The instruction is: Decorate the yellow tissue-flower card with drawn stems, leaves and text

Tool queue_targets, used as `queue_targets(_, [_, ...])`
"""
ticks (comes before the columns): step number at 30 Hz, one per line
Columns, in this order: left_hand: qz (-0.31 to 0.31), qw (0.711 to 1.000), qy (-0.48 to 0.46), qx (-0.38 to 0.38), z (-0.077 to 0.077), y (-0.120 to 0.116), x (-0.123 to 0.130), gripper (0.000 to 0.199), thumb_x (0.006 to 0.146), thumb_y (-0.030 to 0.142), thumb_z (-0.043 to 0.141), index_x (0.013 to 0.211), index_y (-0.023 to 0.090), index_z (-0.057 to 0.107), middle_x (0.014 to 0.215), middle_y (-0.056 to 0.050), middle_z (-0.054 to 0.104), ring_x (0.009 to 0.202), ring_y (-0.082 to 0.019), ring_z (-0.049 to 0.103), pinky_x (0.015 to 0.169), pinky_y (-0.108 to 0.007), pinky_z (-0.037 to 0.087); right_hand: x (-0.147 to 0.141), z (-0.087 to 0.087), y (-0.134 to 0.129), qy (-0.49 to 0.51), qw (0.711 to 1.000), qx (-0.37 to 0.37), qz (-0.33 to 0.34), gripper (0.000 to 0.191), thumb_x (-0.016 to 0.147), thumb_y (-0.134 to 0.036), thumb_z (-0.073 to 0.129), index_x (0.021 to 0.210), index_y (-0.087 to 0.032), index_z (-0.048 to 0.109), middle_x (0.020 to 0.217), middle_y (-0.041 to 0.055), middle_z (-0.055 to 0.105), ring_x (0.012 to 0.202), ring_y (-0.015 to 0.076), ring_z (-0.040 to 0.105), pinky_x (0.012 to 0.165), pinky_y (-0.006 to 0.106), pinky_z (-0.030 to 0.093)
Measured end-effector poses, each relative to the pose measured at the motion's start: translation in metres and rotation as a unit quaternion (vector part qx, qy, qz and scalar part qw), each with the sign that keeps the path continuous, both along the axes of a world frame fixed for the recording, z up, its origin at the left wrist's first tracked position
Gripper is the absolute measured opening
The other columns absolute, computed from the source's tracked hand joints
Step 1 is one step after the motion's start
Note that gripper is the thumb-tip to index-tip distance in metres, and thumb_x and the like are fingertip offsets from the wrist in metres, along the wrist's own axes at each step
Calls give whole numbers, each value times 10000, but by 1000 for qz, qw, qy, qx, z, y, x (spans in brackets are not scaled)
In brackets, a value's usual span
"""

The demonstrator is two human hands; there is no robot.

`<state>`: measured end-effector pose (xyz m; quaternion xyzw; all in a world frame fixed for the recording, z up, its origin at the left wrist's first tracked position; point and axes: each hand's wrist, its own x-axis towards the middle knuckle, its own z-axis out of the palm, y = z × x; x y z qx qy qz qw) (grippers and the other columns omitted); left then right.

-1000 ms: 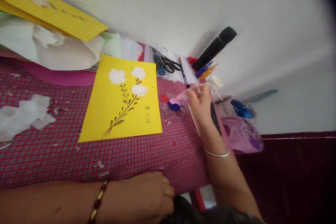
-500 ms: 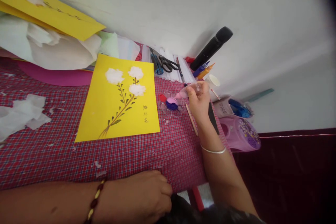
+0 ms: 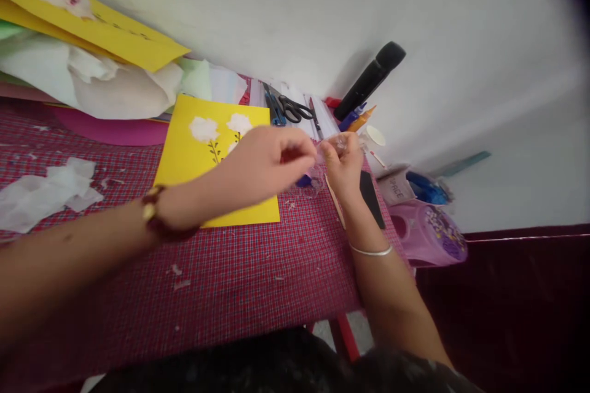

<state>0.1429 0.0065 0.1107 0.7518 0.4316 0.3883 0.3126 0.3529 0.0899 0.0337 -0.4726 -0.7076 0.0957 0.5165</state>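
My right hand (image 3: 345, 166) is closed around a clear plastic squeeze bottle (image 3: 340, 143), which shows between the fingers at the right side of the table. Slightly blurred, my left hand (image 3: 262, 163) reaches across from the left, thumb and forefinger curved with a small gap between them. Its fingertips are beside the bottle's nozzle end; whether they touch it I cannot tell. Under the hands lies a clear paint palette (image 3: 313, 183) with blue paint in it, mostly hidden. My left hand and wrist cover part of a yellow sheet (image 3: 179, 153) with white fluffy flowers and painted stems.
Black-handled scissors (image 3: 295, 109) lie on white strips by the wall. A black microphone (image 3: 371, 80) leans there beside blue and orange paint tubes (image 3: 362, 120). A dark phone-like slab (image 3: 371, 199) lies right of my right hand. Crumpled white tissue (image 3: 50, 193) is at left.
My left hand has risen from the table's front edge and moved forward over the yellow sheet to the squeeze bottle. The bottle, still in my right hand, is now partly hidden.
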Motion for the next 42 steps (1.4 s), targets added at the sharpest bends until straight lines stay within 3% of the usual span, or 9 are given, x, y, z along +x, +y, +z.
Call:
queue_targets(2, [33, 997, 72, 19, 5, 35, 7, 201, 836, 206, 568, 954, 149, 720, 871, -31, 727, 801, -164, 654, 754, -279, 494, -2, 1, 0, 2, 1000, -4, -1, 208, 878, -371, 656, 830, -249, 495, 713, -32, 569, 669, 152, 538, 654, 322, 415])
queue_targets(5, [5, 984, 178, 27, 0, 70, 22, 456, 785, 186, 622, 1234, 115, 656, 1171, -112, 714, 1030, -226, 655, 871, -309, 486, -3, 1, 0, 1, 1000, -9, -1, 209, 869, -364, 662, 837, -249, 491, 707, -33, 567, 658, 151, 527, 645, 321, 400])
queue_targets(8, [-63, 973, 219, 16, -5, 84, 34, 438, 776, 208, 634, 1202, 109, 673, 1092, -114, 729, 967, -228, 656, 813, -299, 476, -3, 1, 0, -4, 1000, -12, 0, 202, 863, -350, 657, 835, -248, 484, 718, -29, 563, 665, 150, 516, 641, 317, 389])
queue_targets(12, [-98, 970, 222, -1, -7, 85, 41, 304, 756, 106, 534, 988, 115, 732, 814, -63, 709, 731, -177, 609, 680, -287, 424, -1, 2, 0, -3, 999, -35, -1, 205, 845, -330, 663, 819, -245, 479, 713, -33, 548, 659, 141, 504, 624, 307, 382])
queue_targets(21, [-59, 984, 167, 19, -27, 89, 51, 89, 744, 132, 578, 782, 134, 659, 716, -38, 636, 648, -148, 525, 622, -294, 352, 5, -1, 3, 52, 997, -53, -5, 238, 835, -386, 687, 828, -246, 495, 704, -43, 538, 631, 124, 490, 604, 292, 397])
queue_targets(25, [-42, 992, 119, 20, -41, 97, 55, 110, 726, 152, 606, 810, 134, 674, 708, -33, 640, 651, -139, 519, 619, -282, 355, 5, -3, 4, 56, 997, -58, 10, 235, 827, -401, 680, 863, -242, 510, 743, -32, 574, 677, 132, 535, 643, 297, 442])
queue_targets(29, [-56, 994, 92, 10, -48, 105, 52, 192, 737, 173, 599, 895, 118, 693, 805, -57, 697, 716, -145, 573, 643, -265, 397, 9, -3, 6, 65, 989, -107, 84, 255, 840, -440, 641, 962, -233, 557, 855, 4, 643, 751, 149, 597, 676, 319, 496])
queue_targets(36, [-111, 989, 97, -7, -46, 110, 43, 194, 732, 173, 595, 876, 103, 705, 768, -56, 699, 692, -146, 582, 630, -271, 393, 10, -4, 7, 109, 976, -156, 106, 246, 770, -364, 704, 919, -234, 557, 770, -30, 603, 580, 111, 534, 533, 287, 473])
queue_targets(42, [-26, 983, 172, 55, -43, 103, 52, 112, 721, 237, 613, 722, 139, 667, 651, -52, 586, 630, -167, 491, 612, -321, 329, 8, -6, 7, 105, 983, -130, 80, 261, 782, -387, 715, 886, -242, 524, 741, -35, 581, 649, 129, 563, 600, 297, 480])
